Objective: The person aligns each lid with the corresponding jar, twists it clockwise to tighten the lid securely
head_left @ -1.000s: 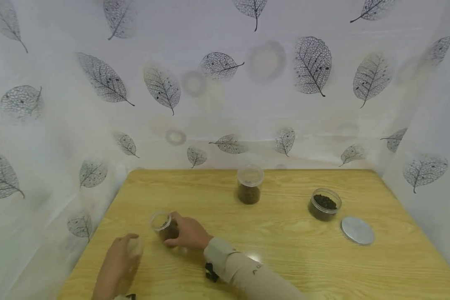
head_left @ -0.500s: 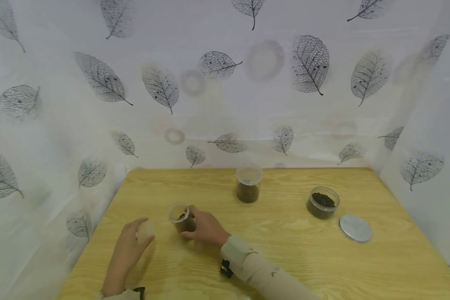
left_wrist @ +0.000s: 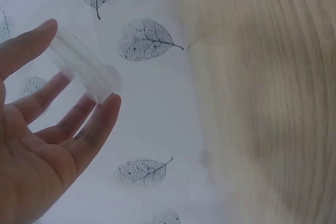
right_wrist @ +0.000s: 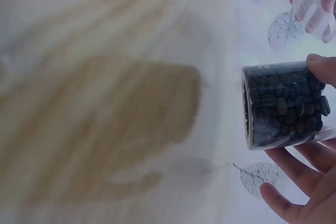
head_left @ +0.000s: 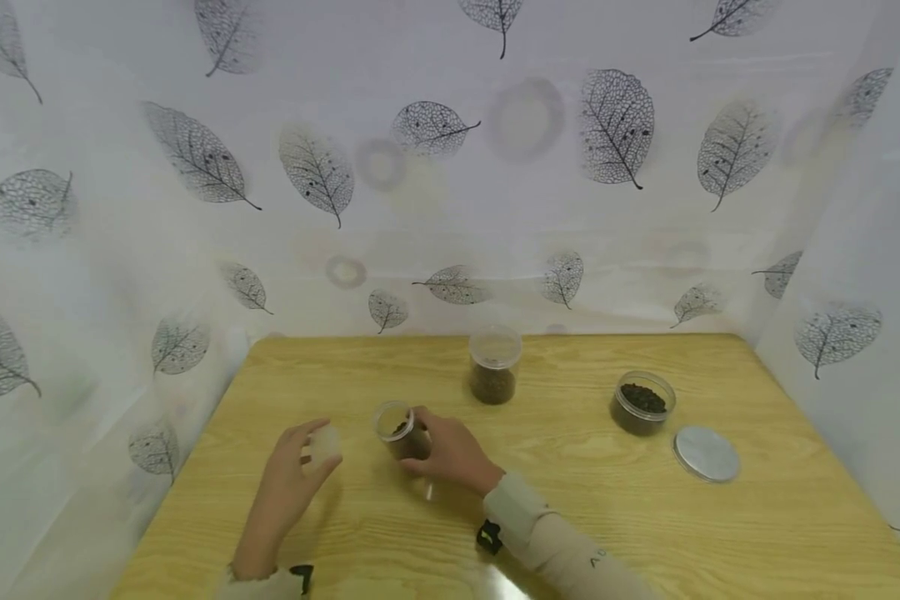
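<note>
My left hand pinches a round translucent plastic lid between thumb and fingertips. The left wrist view shows that lid on edge, away from the palm. To its right, my right hand grips a clear jar by its side. Dark coffee beans show through its wall in the right wrist view, some of them up near the base end by the fingers. The jar's mouth is uncovered and leans toward the left hand. A gap separates lid and jar.
A taller clear jar with brown contents stands at the back middle of the wooden table. Farther right sits an uncovered low jar of dark bits, with a silver lid lying beside it. Leaf-patterned sheeting surrounds the table.
Both hands have moved to the right across the table, the right one carrying the jar of coffee beans and the left one the lid. The other jars and the silver lid stay put.
</note>
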Demonstrator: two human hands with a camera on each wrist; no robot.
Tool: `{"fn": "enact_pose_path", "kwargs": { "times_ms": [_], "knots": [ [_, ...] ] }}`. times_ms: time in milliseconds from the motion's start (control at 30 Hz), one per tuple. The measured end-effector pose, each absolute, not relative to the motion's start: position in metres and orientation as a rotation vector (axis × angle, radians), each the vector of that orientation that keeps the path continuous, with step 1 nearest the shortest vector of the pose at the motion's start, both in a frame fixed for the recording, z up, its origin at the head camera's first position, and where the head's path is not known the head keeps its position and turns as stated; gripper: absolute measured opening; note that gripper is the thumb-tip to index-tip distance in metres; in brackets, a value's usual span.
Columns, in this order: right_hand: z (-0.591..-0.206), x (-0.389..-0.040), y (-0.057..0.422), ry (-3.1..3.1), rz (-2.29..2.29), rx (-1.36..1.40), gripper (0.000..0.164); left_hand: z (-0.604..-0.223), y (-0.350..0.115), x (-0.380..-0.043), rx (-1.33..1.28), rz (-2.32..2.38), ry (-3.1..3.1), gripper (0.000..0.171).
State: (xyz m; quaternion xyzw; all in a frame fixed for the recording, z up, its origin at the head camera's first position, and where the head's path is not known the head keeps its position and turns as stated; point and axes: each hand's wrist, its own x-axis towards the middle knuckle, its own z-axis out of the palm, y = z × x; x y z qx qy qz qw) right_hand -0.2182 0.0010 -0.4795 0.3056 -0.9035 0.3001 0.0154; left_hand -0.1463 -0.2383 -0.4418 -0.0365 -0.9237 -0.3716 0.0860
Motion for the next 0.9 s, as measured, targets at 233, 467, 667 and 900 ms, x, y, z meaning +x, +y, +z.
{"fn": "enact_pose_path", "kwargs": {
  "times_ms": [233,467,667,900],
  "knots": [
    [-0.473,-0.219,0.030,-2.769,0.852,0.921,0.062,-0.438,-0.227,-0.149,-0.135,-1.095,-2.714,0.055],
    [-0.461,-0.215,0.053,-2.692,0.865,0.909,0.057,-0.432,-0.213,-0.151,-0.197,-1.092,-2.665,0.055],
    [-0.455,-0.210,0.069,-2.668,0.856,0.886,0.054,-0.429,-0.199,-0.154,-0.260,-1.093,-2.634,0.056],
    [-0.451,-0.205,0.088,-2.707,0.835,0.844,0.060,-0.427,-0.181,-0.158,-0.338,-1.110,-2.577,0.054]
  ]
}}
